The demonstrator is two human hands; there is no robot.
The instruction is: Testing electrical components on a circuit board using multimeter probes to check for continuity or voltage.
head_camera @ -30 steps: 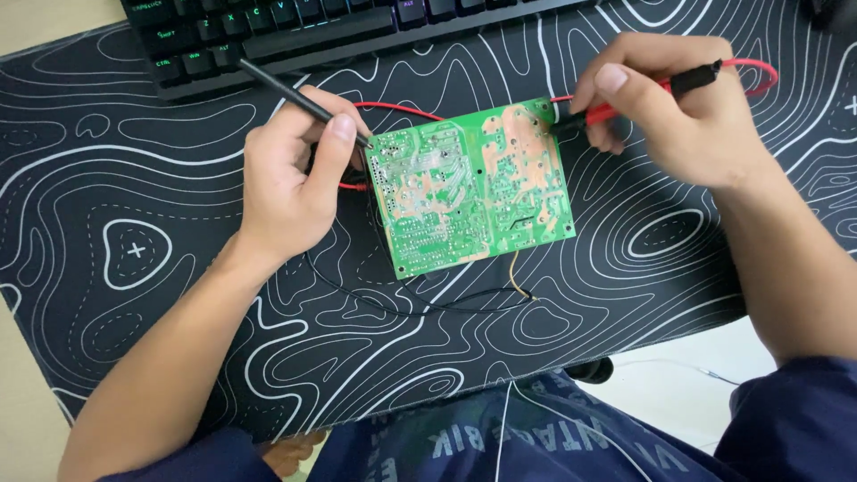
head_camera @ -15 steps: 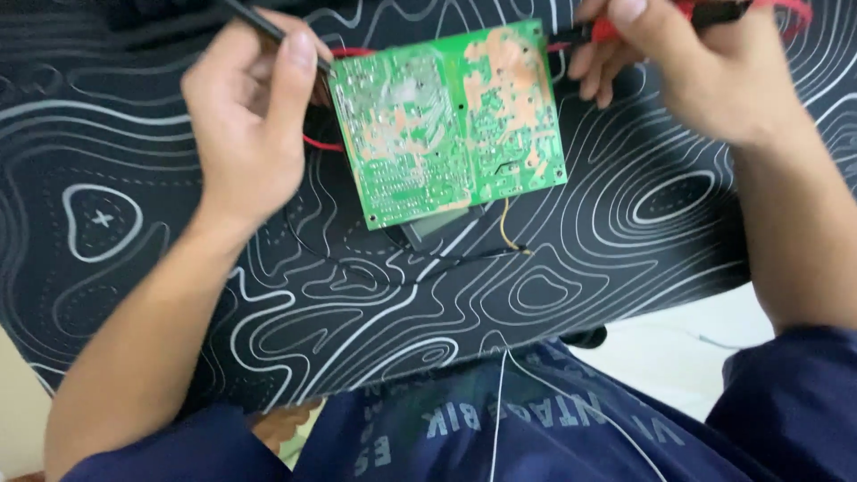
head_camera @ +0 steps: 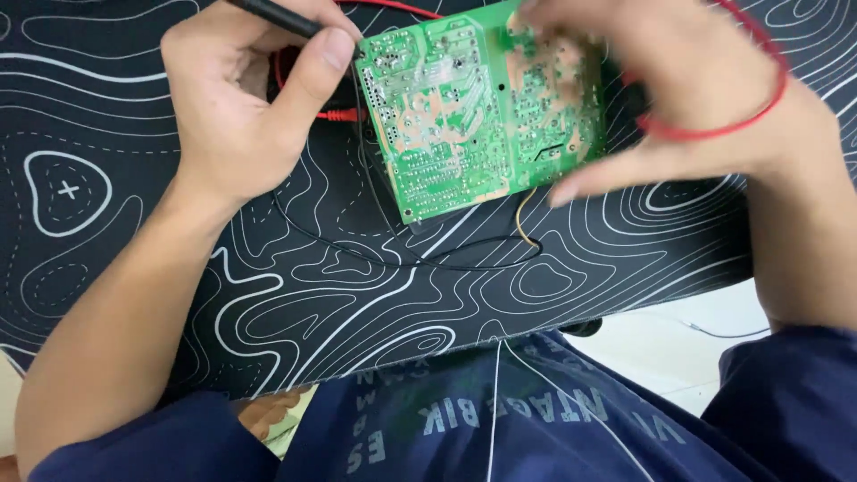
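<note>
Flat on the black contour-patterned mat point(head_camera: 178, 295) over the bench lay the green circuit board point(head_camera: 473, 107), solder side up, between the two hands. The left hand point(head_camera: 241, 98) sat just left of it, fingers pinched together on a slim black probe point(head_camera: 268, 13). The right hand point(head_camera: 705, 98), blurred, hovered over the board's right part with a red lead point(head_camera: 714, 132) looped across it; whether its fingers gripped anything could not be told. A thin black wire point(head_camera: 402, 259) trailed below the board. Such a board looked light and stiff but fragile, its solder points sharp, so it was probably best held by its bare edges.
</note>
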